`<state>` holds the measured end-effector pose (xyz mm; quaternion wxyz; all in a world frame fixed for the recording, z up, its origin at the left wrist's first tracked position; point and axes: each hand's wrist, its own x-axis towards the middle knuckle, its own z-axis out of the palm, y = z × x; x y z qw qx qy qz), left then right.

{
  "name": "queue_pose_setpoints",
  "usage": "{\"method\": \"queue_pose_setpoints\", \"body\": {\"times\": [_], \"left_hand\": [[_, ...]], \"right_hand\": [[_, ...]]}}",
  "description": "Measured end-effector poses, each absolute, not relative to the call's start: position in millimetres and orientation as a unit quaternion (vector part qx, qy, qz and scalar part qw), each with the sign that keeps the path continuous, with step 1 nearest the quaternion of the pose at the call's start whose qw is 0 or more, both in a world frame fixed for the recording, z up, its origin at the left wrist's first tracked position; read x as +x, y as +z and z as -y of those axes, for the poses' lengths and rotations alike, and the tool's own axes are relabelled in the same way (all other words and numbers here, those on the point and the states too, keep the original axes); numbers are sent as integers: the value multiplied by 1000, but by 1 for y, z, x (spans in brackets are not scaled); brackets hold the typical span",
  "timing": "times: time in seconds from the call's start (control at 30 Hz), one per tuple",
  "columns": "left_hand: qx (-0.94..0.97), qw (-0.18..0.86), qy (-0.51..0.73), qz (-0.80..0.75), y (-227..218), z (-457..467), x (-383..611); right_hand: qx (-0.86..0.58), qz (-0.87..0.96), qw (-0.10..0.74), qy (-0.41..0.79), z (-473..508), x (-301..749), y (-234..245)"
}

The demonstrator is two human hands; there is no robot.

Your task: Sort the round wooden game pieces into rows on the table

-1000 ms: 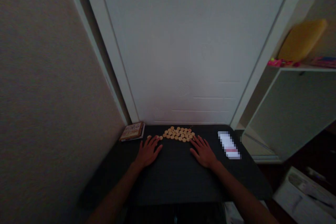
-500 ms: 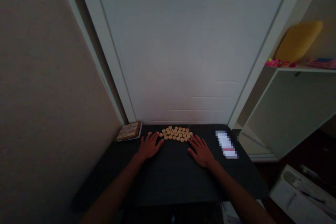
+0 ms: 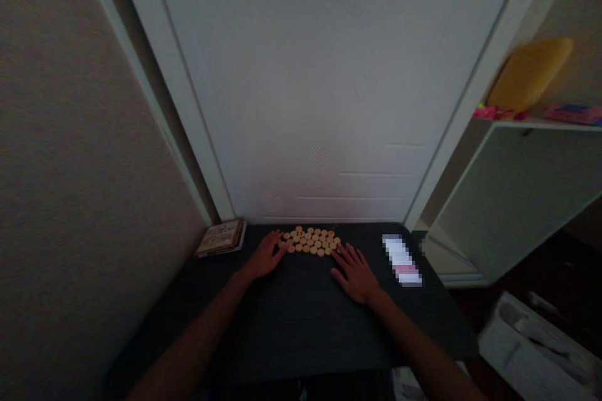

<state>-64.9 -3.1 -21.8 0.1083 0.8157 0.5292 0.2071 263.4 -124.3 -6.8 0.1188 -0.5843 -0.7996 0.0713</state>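
Several small, round wooden discs [image 3: 313, 242] lie flat in a tight group near the far edge of the dark table. A few carry faint markings too small to read. At the group's left end, my left hand [image 3: 266, 256] touches the outer discs with its fingers, thumb held apart. My right hand [image 3: 356, 276] rests palm down with fingers spread, its fingertips against the right end of the group. Neither hand grasps anything. Some discs may be hidden beneath the left fingers.
A stack of books [image 3: 221, 237] sits at the table's far left corner. Towards the right edge lies a bright, pixelated rectangular object [image 3: 402, 260]. A white panel [image 3: 320, 106] rises behind the table [image 3: 291, 332]. A white box [image 3: 531, 344] stands lower right.
My left hand has turned inward, and the lone disc formerly visible left of its fingers no longer shows apart. My right hand stays by the group. The camera view has shifted slightly.
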Motion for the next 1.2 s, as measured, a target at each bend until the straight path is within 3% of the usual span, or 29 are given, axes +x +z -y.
{"method": "queue_pose_setpoints", "body": {"times": [0.6,1.2], "left_hand": [[796,126,259,-532,-11,47,-121],[780,10,362,-511,-26,22,-74]], "right_hand": [[-582,799,141,64,126,263,-8],[-564,811,125,85,111,270,-5]]}}
